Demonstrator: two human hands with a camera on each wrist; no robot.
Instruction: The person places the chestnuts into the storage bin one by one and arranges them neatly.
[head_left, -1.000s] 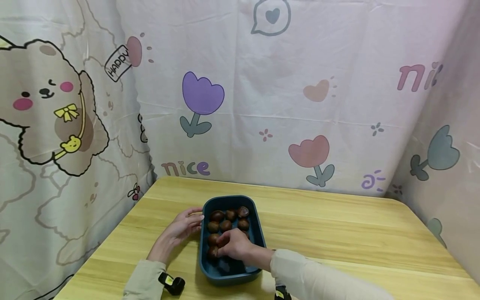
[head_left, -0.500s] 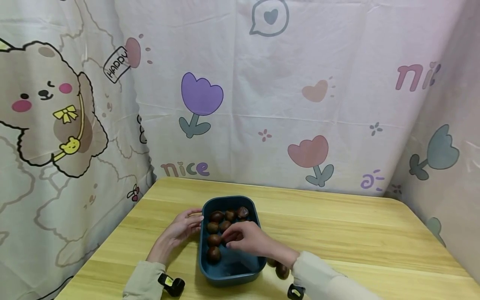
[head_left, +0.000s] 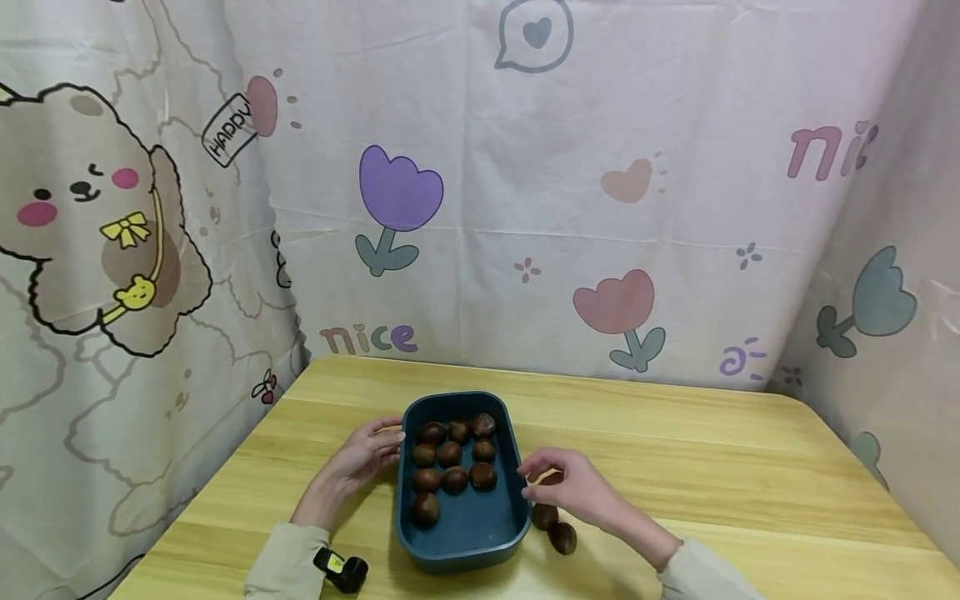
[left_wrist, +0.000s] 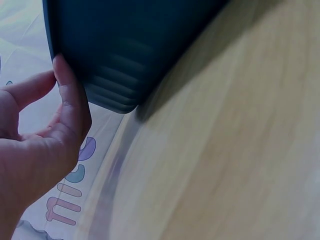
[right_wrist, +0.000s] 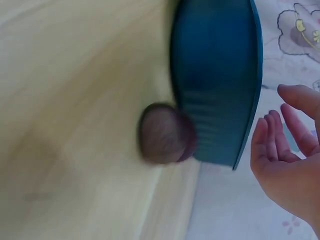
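A dark blue rectangular box (head_left: pixel 480 533) holds several brown chestnuts (head_left: pixel 453 480), in rows toward its far end and left side. My left hand (head_left: pixel 365 455) rests its fingertips against the box's left wall; in the left wrist view, the fingers (left_wrist: pixel 70 100) lie on the outside of the wall near the rim. My right hand (head_left: pixel 577 487) hovers beside the right rim, thumb and fingers apart with nothing held. Under and beside it on the table are loose chestnuts (head_left: pixel 562 538), one partly hidden behind the fingers. The right wrist view shows a blurred chestnut (right_wrist: pixel 162 134) close to the box wall.
The box stands on a light wooden table (head_left: pixel 675 450). A printed cloth (head_left: pixel 480 167) hangs behind the table and along both sides. A black wrist camera (head_left: pixel 342 570) is strapped at the left sleeve.
My right hand has let go of a chestnut inside the box and moved right, out over the loose chestnuts on the table. The left hand has stayed at the box wall.
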